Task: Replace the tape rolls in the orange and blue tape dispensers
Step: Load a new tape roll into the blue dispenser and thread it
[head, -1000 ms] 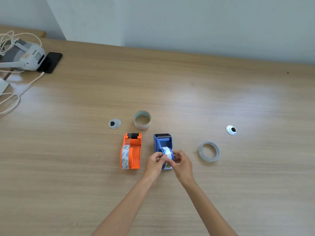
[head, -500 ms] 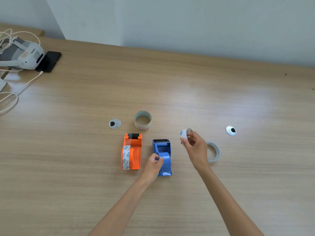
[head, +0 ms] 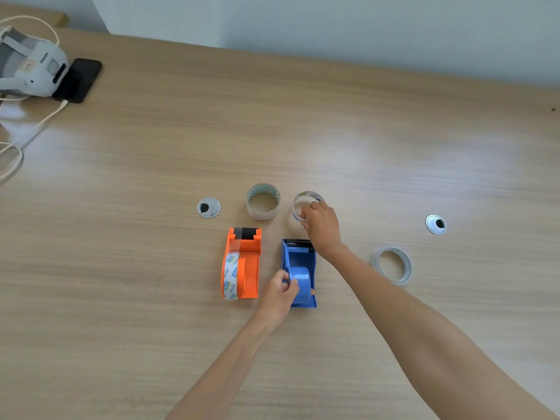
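On the table (head: 303, 131), my left hand (head: 280, 294) grips the rear of the blue dispenser (head: 300, 262); my right hand (head: 319, 225) pinches a thin roll (head: 304, 204) just beyond it. Next, I judge: let go, then fetch the clear roll (head: 392, 265) lying to the right.

Wide light-wood table (head: 151, 153), pale grey-blue wall (head: 363, 25) behind its far edge, soft glare across the tabletop, two round metal cable holes (head: 208, 207), white headset (head: 30, 68), black phone (head: 79, 80), white cable (head: 12, 159) at far left.
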A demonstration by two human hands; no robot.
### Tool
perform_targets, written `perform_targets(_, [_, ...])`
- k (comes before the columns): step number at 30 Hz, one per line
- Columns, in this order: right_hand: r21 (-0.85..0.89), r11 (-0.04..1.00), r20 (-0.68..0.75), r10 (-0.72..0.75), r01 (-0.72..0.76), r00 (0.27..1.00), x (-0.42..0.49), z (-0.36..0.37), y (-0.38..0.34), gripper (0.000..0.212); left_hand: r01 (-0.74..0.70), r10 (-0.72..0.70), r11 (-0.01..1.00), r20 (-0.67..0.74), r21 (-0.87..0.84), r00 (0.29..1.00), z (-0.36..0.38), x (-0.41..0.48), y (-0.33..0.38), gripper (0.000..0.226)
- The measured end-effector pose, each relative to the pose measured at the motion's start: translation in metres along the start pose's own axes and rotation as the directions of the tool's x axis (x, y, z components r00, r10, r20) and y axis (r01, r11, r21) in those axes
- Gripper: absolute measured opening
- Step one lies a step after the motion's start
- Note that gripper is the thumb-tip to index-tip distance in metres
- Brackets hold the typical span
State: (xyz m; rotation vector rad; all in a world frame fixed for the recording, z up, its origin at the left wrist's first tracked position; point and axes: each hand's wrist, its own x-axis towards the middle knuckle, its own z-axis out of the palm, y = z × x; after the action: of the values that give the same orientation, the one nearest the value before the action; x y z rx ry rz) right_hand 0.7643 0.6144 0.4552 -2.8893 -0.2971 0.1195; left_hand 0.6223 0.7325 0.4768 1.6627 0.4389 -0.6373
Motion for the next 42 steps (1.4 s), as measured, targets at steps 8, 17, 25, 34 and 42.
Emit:
perform_targets(8, [0.025, 0.997, 0.072, -0.07, 0.069, 0.995, -0.004, 0.011, 0.008, 0.023, -0.014, 0.016, 0.994, 0.018, -0.105, 1.0, 0.003, -0.003, -0.006, 0.006])
perform_targets(17, [0.162, 0.873, -0.244, 0.487, -0.46, 0.839, -0.139, -0.009, 0.109, 0.025, -0.089, 0.091, 0.994, 0.035, -0.056, 0.995, 0.005, -0.005, 0.002, 0.008])
perform_targets(25, [0.009, 0.911, -0.043, 0.413, -0.413, 0.91, -0.164, 0.003, 0.123, 0.023, -0.126, 0.131, 0.986, 0.038, -0.108, 0.991, 0.009, -0.017, 0.011, 0.009])
perform_targets(34, [0.791, 0.472, 0.193, 0.41, -0.388, 0.892, -0.173, -0.062, 0.062, 0.023, -0.192, 0.194, 0.977, 0.019, -0.092, 0.981, 0.01, -0.039, 0.028, 0.017])
perform_targets(42, [0.927, 0.175, 0.295, 0.213, -0.333, 0.932, -0.2, -0.117, 0.004, 0.019, -0.276, 0.273, 0.944, -0.038, -0.182, 0.961, 0.014, -0.075, 0.049, 0.027])
